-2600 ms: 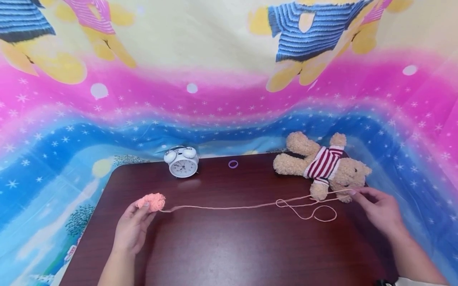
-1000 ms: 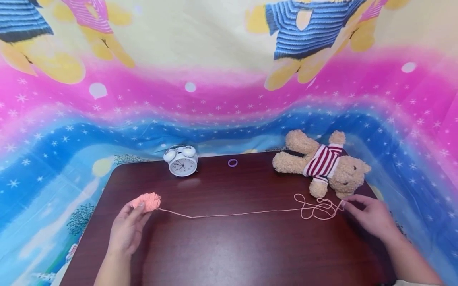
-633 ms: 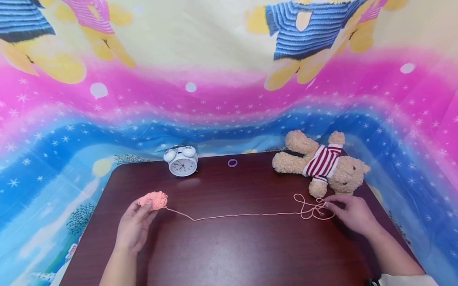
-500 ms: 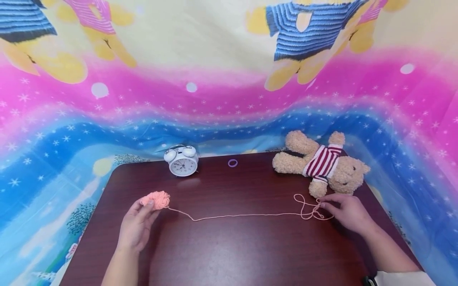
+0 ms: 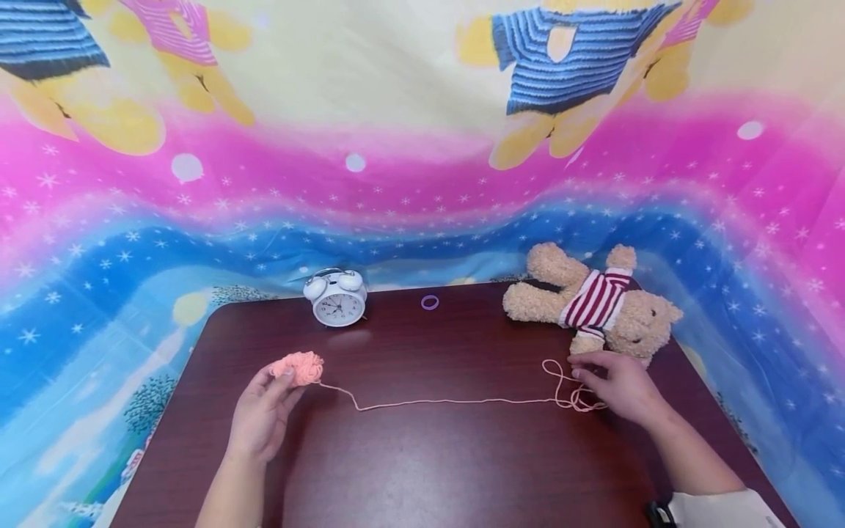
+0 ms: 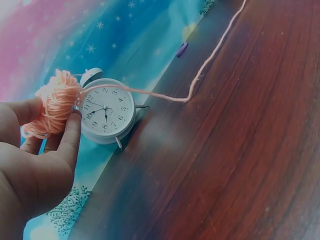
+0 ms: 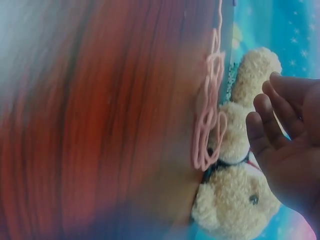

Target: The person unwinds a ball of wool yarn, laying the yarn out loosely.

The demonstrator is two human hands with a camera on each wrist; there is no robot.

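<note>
My left hand holds a small ball of peach yarn between thumb and fingers, above the table's left side. In the left wrist view the wound yarn bulges above the fingertips. From it a single strand crosses the table to several loose loops at the right. My right hand hovers beside those loops, its fingers loosely bent. No yarn shows between its fingers in the right wrist view. Just behind it lies a teddy bear in a striped sweater.
A white twin-bell alarm clock stands at the back left of the dark wooden table. A purple ring lies near the back edge. Printed cloth hangs behind and around the table.
My right hand has come leftward from beyond the bear's head, letting go of the yarn. The strand's right end now lies in loops. My left hand has shifted slightly right with the yarn ball.
</note>
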